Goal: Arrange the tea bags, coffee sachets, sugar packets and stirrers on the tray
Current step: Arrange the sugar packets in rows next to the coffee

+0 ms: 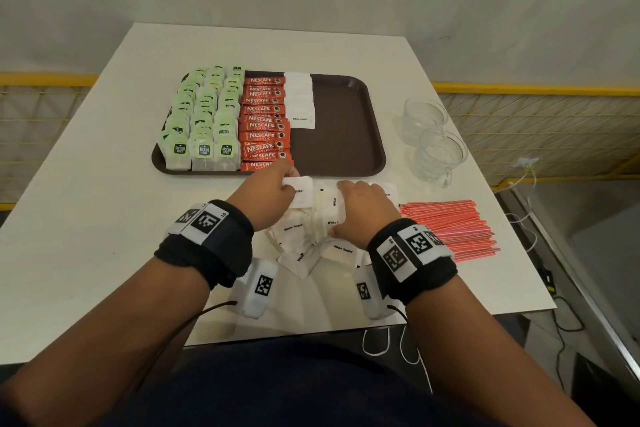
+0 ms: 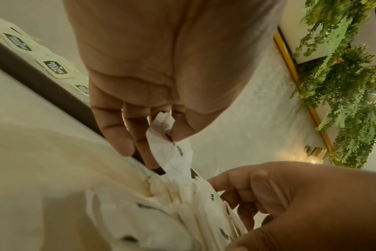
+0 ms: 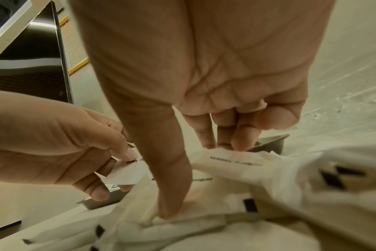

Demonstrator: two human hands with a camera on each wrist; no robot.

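Observation:
A brown tray (image 1: 339, 135) holds green-tagged tea bags (image 1: 204, 114) on its left, a column of red coffee sachets (image 1: 265, 121) and a shorter column of white sugar packets (image 1: 300, 100). On the table before the tray lies a loose pile of sugar packets (image 1: 301, 236). My left hand (image 1: 287, 180) pinches one sugar packet (image 2: 176, 152) by its end, lifted just above the pile near the tray's front rim. My right hand (image 1: 346, 198) grips another packet (image 3: 232, 163) in the pile, thumb pressed down and fingers on its far edge. Red stirrers (image 1: 450, 229) lie to the right.
Stacked clear glass bowls (image 1: 429, 135) stand right of the tray. The tray's right half is bare. The white table (image 1: 104, 184) ends just beyond the stirrers, with cables and a yellow mesh rail (image 1: 519, 114) beyond that edge.

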